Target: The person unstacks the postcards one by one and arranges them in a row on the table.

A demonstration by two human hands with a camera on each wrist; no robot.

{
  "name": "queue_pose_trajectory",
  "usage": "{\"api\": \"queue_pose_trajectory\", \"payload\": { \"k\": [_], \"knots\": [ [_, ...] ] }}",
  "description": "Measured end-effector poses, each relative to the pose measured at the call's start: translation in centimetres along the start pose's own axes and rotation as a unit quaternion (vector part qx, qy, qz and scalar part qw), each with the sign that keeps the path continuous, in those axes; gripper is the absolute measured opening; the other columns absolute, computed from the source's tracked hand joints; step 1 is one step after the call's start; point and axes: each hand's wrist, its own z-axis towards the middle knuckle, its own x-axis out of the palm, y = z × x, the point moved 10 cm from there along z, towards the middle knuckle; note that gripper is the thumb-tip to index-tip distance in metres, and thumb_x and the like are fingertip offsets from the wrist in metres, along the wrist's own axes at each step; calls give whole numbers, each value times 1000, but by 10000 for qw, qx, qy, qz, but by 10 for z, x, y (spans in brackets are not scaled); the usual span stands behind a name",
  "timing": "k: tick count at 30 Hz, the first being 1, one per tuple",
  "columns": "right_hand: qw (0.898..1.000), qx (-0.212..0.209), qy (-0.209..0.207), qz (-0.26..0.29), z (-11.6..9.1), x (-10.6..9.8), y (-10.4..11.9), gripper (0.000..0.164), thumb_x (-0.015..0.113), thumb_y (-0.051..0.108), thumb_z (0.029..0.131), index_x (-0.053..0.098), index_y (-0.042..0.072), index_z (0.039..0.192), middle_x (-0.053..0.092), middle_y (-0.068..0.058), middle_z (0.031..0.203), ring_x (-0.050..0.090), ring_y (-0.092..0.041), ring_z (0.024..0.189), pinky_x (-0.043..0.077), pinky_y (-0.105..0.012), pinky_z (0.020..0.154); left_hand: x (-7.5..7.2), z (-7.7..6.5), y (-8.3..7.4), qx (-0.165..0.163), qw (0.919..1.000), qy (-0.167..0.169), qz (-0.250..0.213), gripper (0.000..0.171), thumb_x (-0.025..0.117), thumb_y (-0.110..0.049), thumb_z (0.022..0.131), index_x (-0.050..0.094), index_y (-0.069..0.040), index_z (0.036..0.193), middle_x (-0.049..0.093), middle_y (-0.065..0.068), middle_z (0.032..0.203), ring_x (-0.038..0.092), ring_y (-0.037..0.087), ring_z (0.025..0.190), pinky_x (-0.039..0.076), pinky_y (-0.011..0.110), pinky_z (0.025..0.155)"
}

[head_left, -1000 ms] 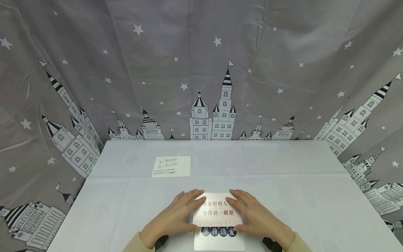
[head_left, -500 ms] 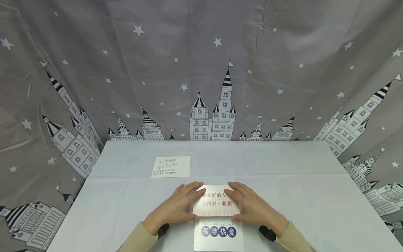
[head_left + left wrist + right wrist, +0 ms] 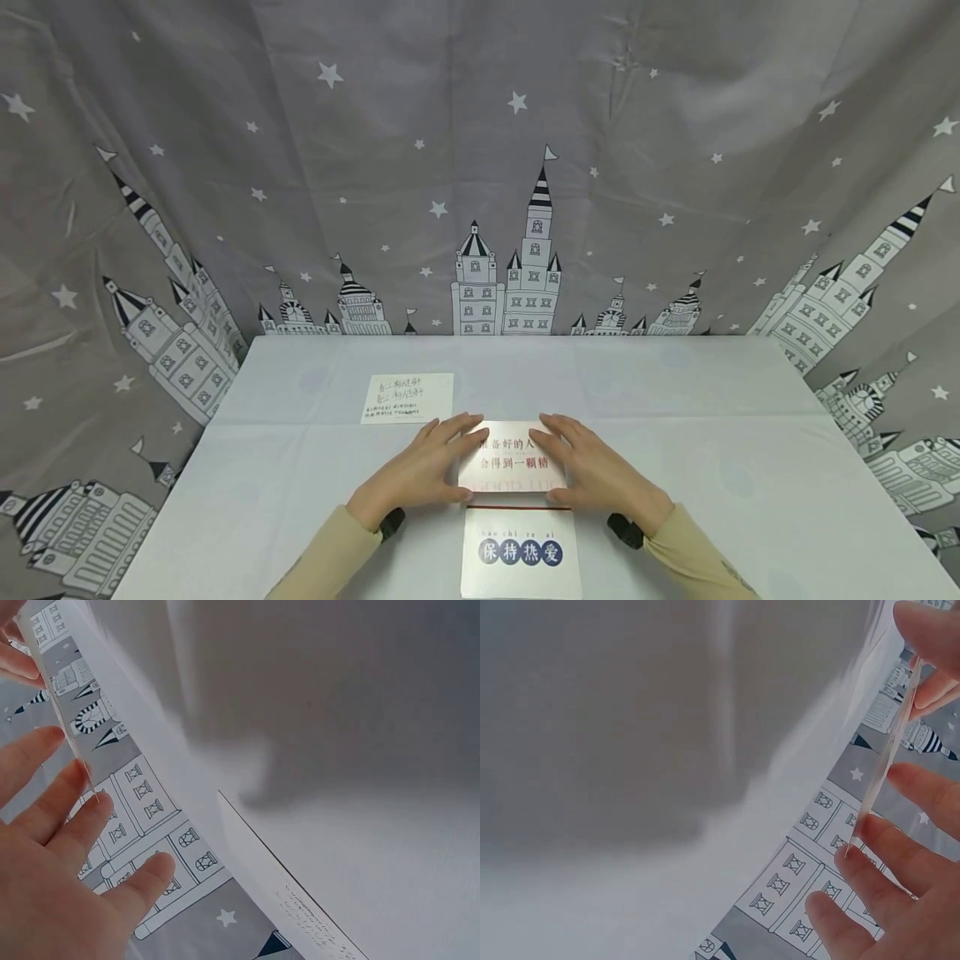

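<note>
A thin white card [image 3: 512, 477] with red printed characters hangs between both hands, raised over the table. My left hand [image 3: 422, 468] holds its left edge, thumb at the near corner and fingers along the far part. My right hand [image 3: 596, 468] grips the right edge in the same way. In the right wrist view the card [image 3: 885, 761] appears edge-on as a thin strip against the fingertips. Nearer to me lies a white card [image 3: 521, 579] with blue round-backed characters and a dark red line along its far edge.
A cream card [image 3: 408, 397] with handwritten lines lies farther back on the left, close to the left fingertips. The white-covered table [image 3: 720, 483] extends to a grey curtain [image 3: 390, 179] printed with castles and stars.
Both hands have carried the red-lettered card away from me, toward the back of the table. This uncovers the blue-lettered card fully, including its small upper line of letters.
</note>
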Motion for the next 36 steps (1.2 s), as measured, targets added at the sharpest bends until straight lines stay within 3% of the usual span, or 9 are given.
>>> {"api": "queue_pose_trajectory", "payload": {
  "k": [18, 36],
  "knots": [
    [9999, -36, -58, -138, 26, 0, -9, 77, 79, 28, 74, 47, 0, 138, 39, -24, 143, 38, -41, 130, 33, -50, 107, -6, 15, 21, -166, 9998, -54, -70, 78, 78, -28, 74, 45, -4, 141, 33, 15, 150, 28, 33, 138, 21, 58, 110],
    [9988, 175, 412, -186, 53, 14, -28, 76, 76, 28, 76, 45, 1, 140, 39, -25, 143, 37, -41, 131, 30, -50, 109, 0, 31, 52, -645, 9976, 235, 122, 80, 76, -31, 75, 43, -9, 144, 31, 11, 152, 24, 30, 140, 16, 58, 111]
  ]
}}
